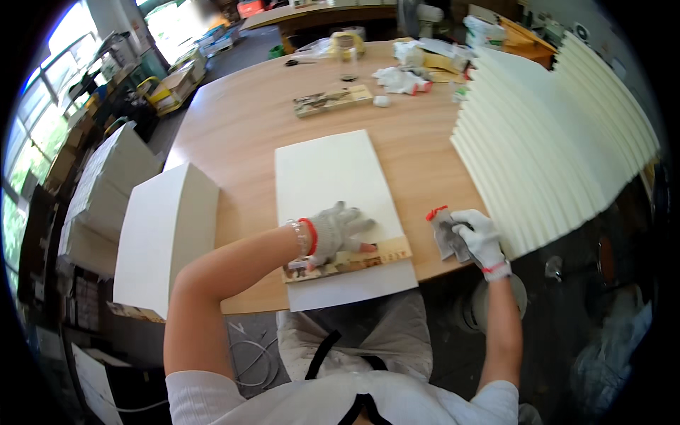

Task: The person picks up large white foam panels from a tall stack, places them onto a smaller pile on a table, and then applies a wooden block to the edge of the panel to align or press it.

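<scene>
My left hand [338, 232], in a pale knit glove with a red cuff, lies with fingers spread on a white sheet or board [329, 170]. Its thumb side and a bare fingertip touch a printed strip [354, 263] in tan and brown that crosses the near part of the board. White material [354, 287] sticks out past the strip, over the table's near edge. At the right edge of the table, my right hand [479, 237], in a white glove, is closed on a grey cloth [448, 239] with a red trim. The cloth rests on the tabletop.
A tall fanned stack of white sheets [545, 142] covers the table's right side. Left of the table stand white stacked blocks [159, 237]. Farther back lie a printed bundle [333, 100], a white glove [400, 79], scissors [297, 63] and tape rolls [347, 44]. A bucket [513, 297] stands below right.
</scene>
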Demonstrator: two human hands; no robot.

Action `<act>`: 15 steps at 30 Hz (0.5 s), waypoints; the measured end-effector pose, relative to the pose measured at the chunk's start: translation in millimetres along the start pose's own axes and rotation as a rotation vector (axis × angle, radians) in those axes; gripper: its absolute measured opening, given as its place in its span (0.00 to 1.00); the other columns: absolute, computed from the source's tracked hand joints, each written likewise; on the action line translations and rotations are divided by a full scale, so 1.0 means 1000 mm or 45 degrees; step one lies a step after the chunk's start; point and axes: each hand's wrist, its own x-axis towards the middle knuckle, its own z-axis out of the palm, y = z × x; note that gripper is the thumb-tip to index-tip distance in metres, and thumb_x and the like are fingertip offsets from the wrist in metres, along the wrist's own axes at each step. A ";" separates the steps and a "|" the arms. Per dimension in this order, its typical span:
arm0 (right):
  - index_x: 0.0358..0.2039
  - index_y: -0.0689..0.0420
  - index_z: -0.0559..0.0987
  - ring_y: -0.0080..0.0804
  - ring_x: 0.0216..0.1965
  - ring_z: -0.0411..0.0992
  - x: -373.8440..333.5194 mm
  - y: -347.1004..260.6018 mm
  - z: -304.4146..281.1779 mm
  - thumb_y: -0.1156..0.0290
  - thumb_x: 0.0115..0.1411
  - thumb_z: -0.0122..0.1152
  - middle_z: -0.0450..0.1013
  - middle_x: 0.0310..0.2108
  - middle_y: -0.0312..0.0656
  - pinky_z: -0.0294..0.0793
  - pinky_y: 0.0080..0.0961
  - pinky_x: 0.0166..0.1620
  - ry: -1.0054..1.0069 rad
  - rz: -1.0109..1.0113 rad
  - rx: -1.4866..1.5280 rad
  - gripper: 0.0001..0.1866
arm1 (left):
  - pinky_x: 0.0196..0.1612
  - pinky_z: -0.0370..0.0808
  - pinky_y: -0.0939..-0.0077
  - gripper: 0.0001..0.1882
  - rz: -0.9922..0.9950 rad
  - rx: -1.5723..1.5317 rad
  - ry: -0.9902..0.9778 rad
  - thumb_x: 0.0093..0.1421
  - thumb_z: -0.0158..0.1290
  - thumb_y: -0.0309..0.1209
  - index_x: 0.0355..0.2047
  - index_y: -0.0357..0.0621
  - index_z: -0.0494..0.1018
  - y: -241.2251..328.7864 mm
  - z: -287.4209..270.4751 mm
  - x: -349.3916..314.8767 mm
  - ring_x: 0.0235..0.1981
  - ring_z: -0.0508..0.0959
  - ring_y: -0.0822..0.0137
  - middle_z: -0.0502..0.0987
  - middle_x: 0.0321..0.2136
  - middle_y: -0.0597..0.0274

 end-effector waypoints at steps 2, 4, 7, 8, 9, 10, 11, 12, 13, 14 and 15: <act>0.33 0.58 0.80 0.43 0.31 0.75 0.003 -0.044 0.039 0.76 0.50 0.59 0.76 0.32 0.46 0.77 0.34 0.38 -0.311 -0.245 0.154 0.08 | 0.69 0.47 0.48 0.54 0.034 0.034 -0.045 0.45 0.66 0.41 0.68 0.81 0.48 -0.005 -0.008 -0.006 0.70 0.44 0.46 0.39 0.71 0.57; 0.31 0.55 0.79 0.39 0.30 0.75 0.007 -0.096 0.100 0.74 0.50 0.61 0.75 0.29 0.42 0.76 0.32 0.35 -0.599 -0.600 0.001 0.07 | 0.69 0.49 0.48 0.55 0.031 0.083 -0.139 0.43 0.67 0.41 0.68 0.83 0.48 -0.007 -0.008 -0.008 0.70 0.44 0.44 0.38 0.71 0.58; 0.28 0.52 0.78 0.36 0.27 0.74 0.001 -0.174 0.198 0.66 0.50 0.62 0.72 0.22 0.37 0.74 0.31 0.29 -0.982 -0.756 -0.436 0.06 | 0.67 0.54 0.48 0.54 -0.102 -0.266 -0.010 0.44 0.67 0.42 0.66 0.89 0.47 -0.017 0.028 0.016 0.69 0.45 0.42 0.37 0.72 0.61; 0.26 0.54 0.76 0.34 0.26 0.73 -0.016 -0.147 0.247 0.66 0.50 0.61 0.71 0.22 0.37 0.73 0.31 0.29 -0.518 -0.980 -0.209 0.07 | 0.67 0.55 0.48 0.54 -0.110 -0.310 0.018 0.44 0.67 0.42 0.66 0.91 0.47 -0.021 0.028 0.028 0.69 0.45 0.42 0.37 0.72 0.62; 0.25 0.56 0.75 0.35 0.28 0.72 -0.018 -0.153 0.264 0.64 0.51 0.59 0.70 0.24 0.39 0.71 0.34 0.32 -0.517 -1.031 -0.230 0.08 | 0.67 0.57 0.49 0.53 -0.120 -0.301 -0.018 0.46 0.66 0.42 0.66 0.92 0.46 -0.018 0.029 0.028 0.69 0.45 0.42 0.36 0.72 0.62; 0.25 0.56 0.75 0.36 0.29 0.72 -0.019 -0.155 0.270 0.64 0.50 0.58 0.70 0.25 0.39 0.71 0.36 0.32 -0.490 -1.027 -0.207 0.09 | 0.67 0.57 0.49 0.52 -0.123 -0.278 -0.062 0.47 0.65 0.41 0.65 0.93 0.46 -0.016 0.024 0.026 0.70 0.44 0.41 0.36 0.72 0.63; 0.24 0.56 0.75 0.37 0.29 0.72 -0.021 -0.155 0.268 0.63 0.50 0.58 0.70 0.25 0.40 0.70 0.37 0.33 -0.471 -1.016 -0.205 0.09 | 0.67 0.57 0.49 0.51 -0.121 -0.259 -0.097 0.49 0.64 0.41 0.65 0.94 0.46 -0.012 0.016 0.025 0.70 0.43 0.41 0.35 0.72 0.63; 0.24 0.56 0.75 0.38 0.30 0.72 -0.024 -0.154 0.268 0.63 0.50 0.58 0.70 0.26 0.40 0.70 0.38 0.34 -0.452 -1.002 -0.204 0.09 | 0.67 0.57 0.49 0.49 -0.121 -0.233 -0.147 0.50 0.62 0.40 0.65 0.94 0.45 -0.012 0.009 0.020 0.70 0.43 0.41 0.35 0.72 0.63; 0.24 0.56 0.75 0.38 0.29 0.72 -0.029 -0.154 0.271 0.63 0.50 0.58 0.70 0.26 0.40 0.70 0.38 0.34 -0.471 -0.958 -0.219 0.10 | 0.67 0.56 0.49 0.48 -0.122 -0.209 -0.189 0.52 0.61 0.40 0.66 0.94 0.45 -0.009 0.000 0.015 0.70 0.42 0.41 0.34 0.72 0.63; 0.24 0.55 0.75 0.39 0.29 0.72 -0.030 -0.155 0.282 0.62 0.50 0.57 0.70 0.26 0.40 0.70 0.39 0.35 -0.471 -0.910 -0.231 0.10 | 0.68 0.55 0.48 0.49 -0.105 -0.189 -0.203 0.51 0.62 0.39 0.66 0.93 0.45 -0.008 -0.006 0.012 0.70 0.41 0.41 0.33 0.72 0.63; 0.23 0.55 0.76 0.39 0.29 0.71 -0.032 -0.154 0.286 0.62 0.50 0.57 0.70 0.25 0.40 0.70 0.40 0.35 -0.471 -0.860 -0.242 0.10 | 0.68 0.54 0.48 0.50 -0.087 -0.170 -0.218 0.50 0.62 0.38 0.66 0.93 0.45 -0.007 -0.010 0.010 0.70 0.40 0.41 0.33 0.72 0.63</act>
